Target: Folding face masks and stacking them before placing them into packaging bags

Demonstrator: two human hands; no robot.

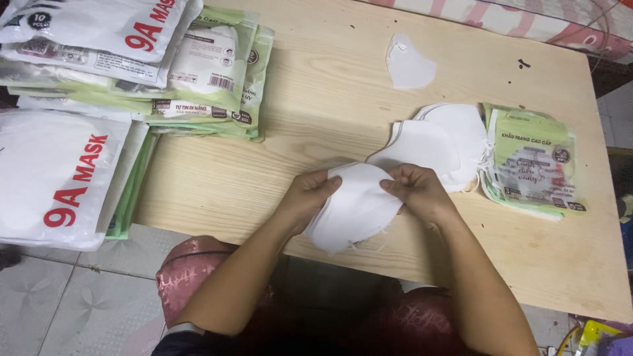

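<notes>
1. At the near edge of the worktop [277, 191], about midway along it, both hands hold a small stack of white face masks [353, 207] that overhangs the edge a little.
2. The left hand [310, 198] grips the stack's left side, its fingers [330, 184] pinched on the top mask; the right hand [417, 190] grips the right side, its fingers [394, 186] curled over the upper rim. Both hands are clenched on the stack.
3. Just beyond the right hand, a loose pile of white masks [435, 145] lies flat, touching or nearly touching the held stack.
4. Right of that pile, toward the right edge of the worktop, lies a stack of flat green-and-clear empty pouches [534, 161], its left side under the masks' ear loops.
5. Over the left edge hang large white mask packs with red lettering [56, 175], resting on green packets.
6. In the far left corner more filled packets [211, 72], green and white, are heaped in overlapping layers.
7. Toward the far edge, right of the middle, 1 single white mask [409, 64] lies by itself, well apart from the rest.
8. Beyond the far edge, a pink patterned cloth [514, 20] shows.
</notes>
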